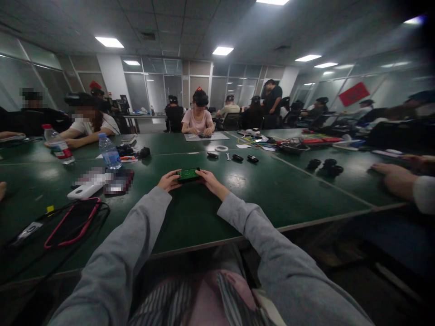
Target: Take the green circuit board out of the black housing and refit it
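Observation:
My left hand [170,180] is closed on the left end of a small black rectangular device with a speckled green face [189,174]. At its right end, my right hand [210,180] grips it too, thumb lying over the near face. The device is held level and lengthwise just above the green table [190,222]. Whether the green face is a lit screen or a circuit board, I cannot tell. Beyond it lie a small wrench [228,156] and several black objects, among them one black piece [212,155] and another [252,159].
To my left are a pink-edged phone [75,222] with cables, a white device [89,184] and two plastic bottles, one blue-capped [109,151]. A white ring [221,148] lies farther off. Black wheel-like parts [329,167] and another person's hand [396,177] are at right.

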The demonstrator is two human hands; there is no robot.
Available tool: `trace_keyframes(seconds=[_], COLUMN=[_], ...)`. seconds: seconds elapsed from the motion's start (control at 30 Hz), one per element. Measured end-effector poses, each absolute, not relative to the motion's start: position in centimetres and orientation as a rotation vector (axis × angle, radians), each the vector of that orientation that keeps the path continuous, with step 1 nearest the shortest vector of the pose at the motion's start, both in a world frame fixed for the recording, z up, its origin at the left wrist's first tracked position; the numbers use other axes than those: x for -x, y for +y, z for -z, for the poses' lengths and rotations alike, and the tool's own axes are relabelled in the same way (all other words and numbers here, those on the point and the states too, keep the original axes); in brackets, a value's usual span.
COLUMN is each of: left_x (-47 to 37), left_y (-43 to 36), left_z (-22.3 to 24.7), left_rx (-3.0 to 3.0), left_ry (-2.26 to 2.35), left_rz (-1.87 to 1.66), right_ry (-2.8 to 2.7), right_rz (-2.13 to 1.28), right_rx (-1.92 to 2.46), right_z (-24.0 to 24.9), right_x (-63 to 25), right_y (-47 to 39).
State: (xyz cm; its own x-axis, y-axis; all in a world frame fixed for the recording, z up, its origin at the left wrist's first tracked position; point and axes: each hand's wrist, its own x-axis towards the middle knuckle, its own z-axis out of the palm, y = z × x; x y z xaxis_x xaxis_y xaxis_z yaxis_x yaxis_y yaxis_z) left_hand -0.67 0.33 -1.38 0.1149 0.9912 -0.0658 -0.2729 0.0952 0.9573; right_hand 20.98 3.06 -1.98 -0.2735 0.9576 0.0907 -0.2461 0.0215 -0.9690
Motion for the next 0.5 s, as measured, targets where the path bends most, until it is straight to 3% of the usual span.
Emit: trace_keyframes(seconds=[0.5], left_x=[0.82], left_y=[0.28], left_z=[1.47], left_rx=[-0.959], left_ry=[1.054], left_rz=[-1.251], right_ry=[-1.292], right_rz=[-1.590], right_rx=[0.799], right_z=[1.64], right_x=[-21.22], right_y=[2.75])
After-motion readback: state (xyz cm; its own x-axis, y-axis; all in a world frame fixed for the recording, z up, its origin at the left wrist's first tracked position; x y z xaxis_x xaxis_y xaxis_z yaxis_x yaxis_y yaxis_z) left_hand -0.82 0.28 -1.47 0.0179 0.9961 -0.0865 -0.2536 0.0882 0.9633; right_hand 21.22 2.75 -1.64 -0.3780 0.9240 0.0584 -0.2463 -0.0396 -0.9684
